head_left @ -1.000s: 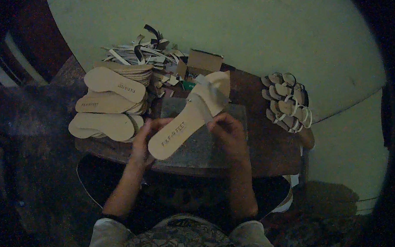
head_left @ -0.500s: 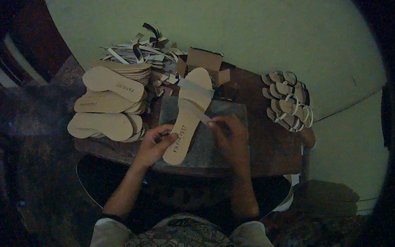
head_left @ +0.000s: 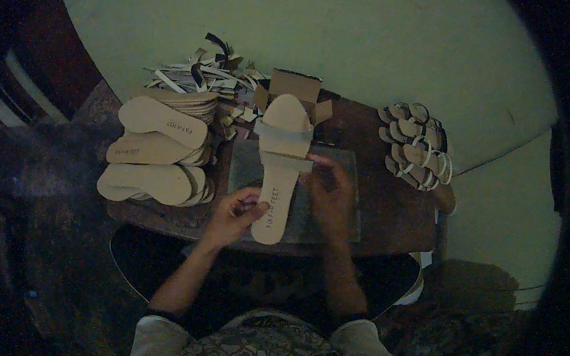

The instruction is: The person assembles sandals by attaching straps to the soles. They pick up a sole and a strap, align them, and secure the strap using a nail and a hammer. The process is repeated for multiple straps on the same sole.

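Two bare forearms come up from the lower edge, out of pale sleeves above a patterned lap. The left hand [head_left: 233, 214] sits at the heel end of a tan sandal sole [head_left: 279, 178], its fingers [head_left: 251, 209] curled in and pinching the sole's left edge near the heel. The right hand [head_left: 329, 192] rests against the sole's right side, at about mid-length, fingers bent loosely; the light is dim, so whether they actually grip the edge or only press on it I cannot tell. The sole lies lengthwise, heel toward the person and toe pointing away, with a wide pale strap [head_left: 285, 140] across its front part. It rests on a grey mat [head_left: 342, 195] in the middle of the dark wooden worktop [head_left: 393, 218].

Left of the mat, three stacks of plain insoles [head_left: 155, 151] stand side by side, just beside one another near the worktop's left edge. Right of the mat, well apart from the hands, a cluster of finished strapped sandals [head_left: 416, 145] lies near the right edge. Farther back, an open cardboard box [head_left: 294, 86] sits just beyond the sole's toe, and to its left a loose heap of cut strips and scraps [head_left: 199, 71] spreads against the green wall.
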A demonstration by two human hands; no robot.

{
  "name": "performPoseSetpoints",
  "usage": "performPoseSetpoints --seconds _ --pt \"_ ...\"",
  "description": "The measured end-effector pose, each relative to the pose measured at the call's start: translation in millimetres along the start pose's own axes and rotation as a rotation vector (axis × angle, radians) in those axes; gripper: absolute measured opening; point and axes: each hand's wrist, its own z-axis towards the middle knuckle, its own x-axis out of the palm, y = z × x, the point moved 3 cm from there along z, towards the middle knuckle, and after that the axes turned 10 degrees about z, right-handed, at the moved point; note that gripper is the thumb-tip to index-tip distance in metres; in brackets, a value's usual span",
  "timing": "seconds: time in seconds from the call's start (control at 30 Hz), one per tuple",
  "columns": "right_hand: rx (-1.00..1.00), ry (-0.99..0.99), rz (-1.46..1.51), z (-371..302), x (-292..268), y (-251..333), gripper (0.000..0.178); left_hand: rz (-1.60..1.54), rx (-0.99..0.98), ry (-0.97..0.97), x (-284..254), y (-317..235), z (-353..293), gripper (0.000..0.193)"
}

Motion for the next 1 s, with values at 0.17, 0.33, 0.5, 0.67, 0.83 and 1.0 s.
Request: performPoseSetpoints --seconds 0.17,0.33,0.5,0.67,0.83,1.0 --pt "0.134 -0.024 0.402 -9 11 -14 0.03 0.07 -0.143 0.146 6 6 0 0.018" --pt "0.121 -0.049 0.405 -10 10 -24 0.032 -0.066 -0.1 0.2 7 5 -1 0.023" --pt "0.15 0.048 0.395 -5 7 2 0.031 0.017 -0.077 -0.002 -10 -3 3 0.046" --pt "0.205 0.152 0.302 -6 13 10 0.027 -0.385 0.112 -0.174 -24 -4 1 0.059" --pt "0.184 0.249 0.305 -8 14 9 0.023 -0.2 0.006 -0.311 -29 -13 -2 0.056" --pt "0.227 0.285 0.264 -9 14 -3 0.025 -0.186 -0.03 -0.311 -21 -4 -6 0.052"
